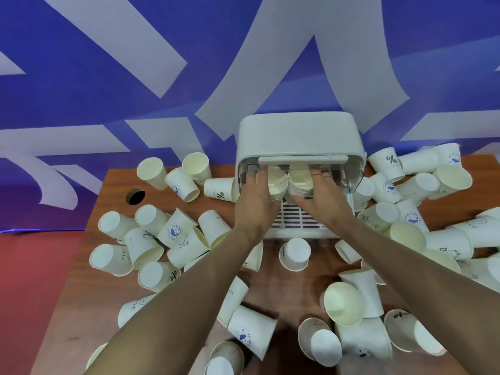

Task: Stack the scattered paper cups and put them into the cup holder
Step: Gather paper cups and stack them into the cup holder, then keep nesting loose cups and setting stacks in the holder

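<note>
Left grip (257, 196): closed on a cup stack (276, 185), steadied inside the holder (297, 147).
Right grip (319, 197): fingers spread, pressed against the second stack (300, 184).
Loose cups (151, 239): scattered across the table (286, 282) on both sides of the grips.

Bare table (295, 282) gap — cups (173, 234) around

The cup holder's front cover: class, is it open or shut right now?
Open. The cup holder has its clear cover raised, and the left hand and right hand reach in beside stacked cups.
</note>
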`<state>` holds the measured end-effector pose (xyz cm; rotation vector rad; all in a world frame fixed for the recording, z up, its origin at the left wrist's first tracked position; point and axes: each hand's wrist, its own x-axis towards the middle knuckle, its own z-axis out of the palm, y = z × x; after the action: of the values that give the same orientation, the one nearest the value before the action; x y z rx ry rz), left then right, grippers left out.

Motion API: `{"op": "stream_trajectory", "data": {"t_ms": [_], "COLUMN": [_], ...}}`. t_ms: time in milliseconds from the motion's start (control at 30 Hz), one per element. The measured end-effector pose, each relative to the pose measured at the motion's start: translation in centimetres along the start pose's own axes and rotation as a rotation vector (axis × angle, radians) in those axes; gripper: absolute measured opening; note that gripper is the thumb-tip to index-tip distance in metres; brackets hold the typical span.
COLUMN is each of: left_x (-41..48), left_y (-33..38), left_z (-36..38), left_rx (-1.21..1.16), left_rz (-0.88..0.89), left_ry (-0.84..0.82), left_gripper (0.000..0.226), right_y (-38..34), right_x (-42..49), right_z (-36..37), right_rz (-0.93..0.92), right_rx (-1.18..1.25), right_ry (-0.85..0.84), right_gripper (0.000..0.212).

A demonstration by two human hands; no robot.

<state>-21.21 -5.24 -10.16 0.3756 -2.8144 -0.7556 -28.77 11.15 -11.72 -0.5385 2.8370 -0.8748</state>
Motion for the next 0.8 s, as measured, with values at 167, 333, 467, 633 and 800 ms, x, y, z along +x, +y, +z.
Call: {"op": "stream_trajectory", "data": {"t_ms": [167,333,467,633,800], "left_x": [2.1,3.2,3.8,4.5,5.0], "left_y": [-0.2,-0.5,-0.5,-0.3,-0.1], "left_z": [0.0,0.5,1.2,1.7,1.7], "left_rx": [0.095,0.070,0.054,0.102,0.088], "left_rz": [0.026,-0.045,-0.087,-0.126,-0.133], "left_ry": [-0.041,-0.058,-0.056,-0.058,-0.092], "left_gripper": [0.076,0.055,0.044,0.040,0.030], "right_y": [0.2,-0.4,-0.4,-0.7,-1.2], "right_x": [1.7,2.6,3.7,4.5,4.2], "right_z": [0.5,0.9,1.0,0.7,0.8], "right_rz": [-0.014,-0.009,0.020,0.026,-0.023], "right_rx": [-0.091,-0.125,-0.135,-0.149,-0.228], "right_ry": [0.038,0.096,0.006,-0.055,0.006], "right_gripper": [0.057,0.045,0.043,0.041,0.040]}}
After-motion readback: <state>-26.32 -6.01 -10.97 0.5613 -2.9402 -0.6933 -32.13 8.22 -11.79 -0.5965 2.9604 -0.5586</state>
